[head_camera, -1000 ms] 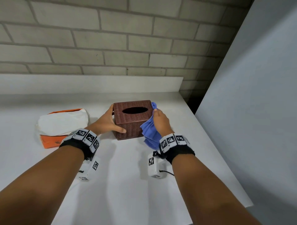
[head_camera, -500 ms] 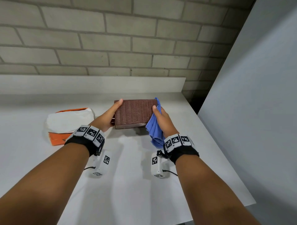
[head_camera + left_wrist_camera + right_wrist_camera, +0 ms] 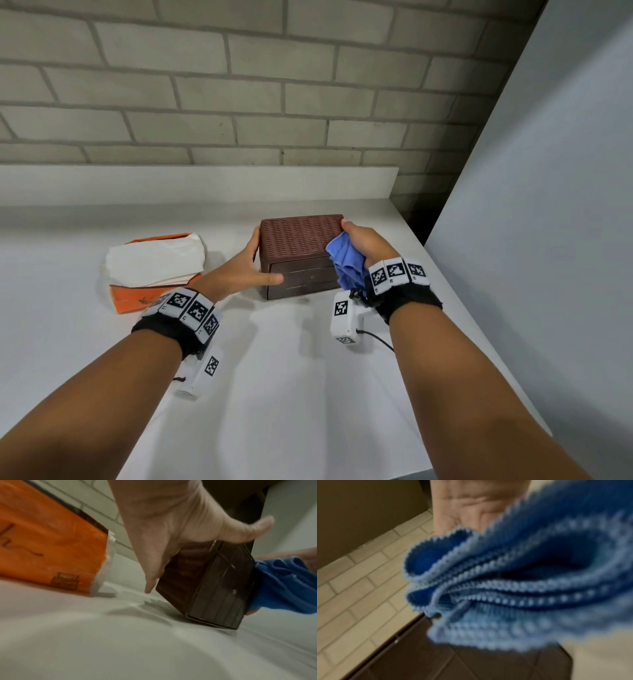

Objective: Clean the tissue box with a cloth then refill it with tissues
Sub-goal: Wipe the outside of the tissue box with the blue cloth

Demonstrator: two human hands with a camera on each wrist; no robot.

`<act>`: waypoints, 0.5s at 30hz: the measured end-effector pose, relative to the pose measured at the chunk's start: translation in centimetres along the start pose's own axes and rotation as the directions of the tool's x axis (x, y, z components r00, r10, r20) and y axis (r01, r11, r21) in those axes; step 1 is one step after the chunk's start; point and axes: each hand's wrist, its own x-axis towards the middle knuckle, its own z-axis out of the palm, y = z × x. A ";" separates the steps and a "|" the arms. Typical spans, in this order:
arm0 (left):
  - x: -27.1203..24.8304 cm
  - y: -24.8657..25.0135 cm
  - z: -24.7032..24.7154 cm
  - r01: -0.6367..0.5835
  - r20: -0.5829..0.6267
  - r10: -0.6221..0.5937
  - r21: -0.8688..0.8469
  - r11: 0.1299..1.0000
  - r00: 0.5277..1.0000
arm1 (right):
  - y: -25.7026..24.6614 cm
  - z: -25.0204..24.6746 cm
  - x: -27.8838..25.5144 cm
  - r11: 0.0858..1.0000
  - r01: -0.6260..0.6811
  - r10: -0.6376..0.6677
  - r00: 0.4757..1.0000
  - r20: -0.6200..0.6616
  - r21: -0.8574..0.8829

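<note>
The brown woven tissue box [image 3: 301, 240] lies tipped on the white counter [image 3: 274, 394], a woven side up and its smooth bottom panel facing me. My left hand [image 3: 251, 265] grips its left end, thumb across the bottom panel and fingers behind. My right hand [image 3: 366, 243] holds a bunched blue cloth [image 3: 346, 262] against the box's right end, with the thumb on the top right corner. In the left wrist view the box [image 3: 211, 588] rests on one edge, tilted, with the cloth [image 3: 283, 585] at its far end. The right wrist view is mostly filled by the cloth [image 3: 522, 588].
An orange and white tissue pack [image 3: 154, 263] lies left of the box, close to my left wrist. A brick wall [image 3: 239, 85] and low backsplash run behind the counter. A grey panel [image 3: 548, 240] stands to the right, past the counter's right edge.
The box stood upright with its opening on top; both hands tipped it away from me, so its bottom now faces me. The cloth stayed at the right end.
</note>
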 end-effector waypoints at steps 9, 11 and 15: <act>0.1 -0.4 0.4 0.036 -0.165 -0.039 -0.023 0.999 0.986 | -0.6 1.5 -1.6 0.966 0.151 -0.191 0.963 -0.189 -0.208; 0.4 -0.5 0.4 0.018 -0.189 -0.021 -0.019 1.000 0.982 | 0.1 2.1 -3.1 0.930 0.267 -0.337 0.894 -0.295 -0.254; 1.0 -0.8 0.3 -0.015 -0.217 0.004 -0.050 0.999 0.976 | 1.5 3.5 -4.0 0.838 0.478 -0.546 0.732 -0.407 -0.263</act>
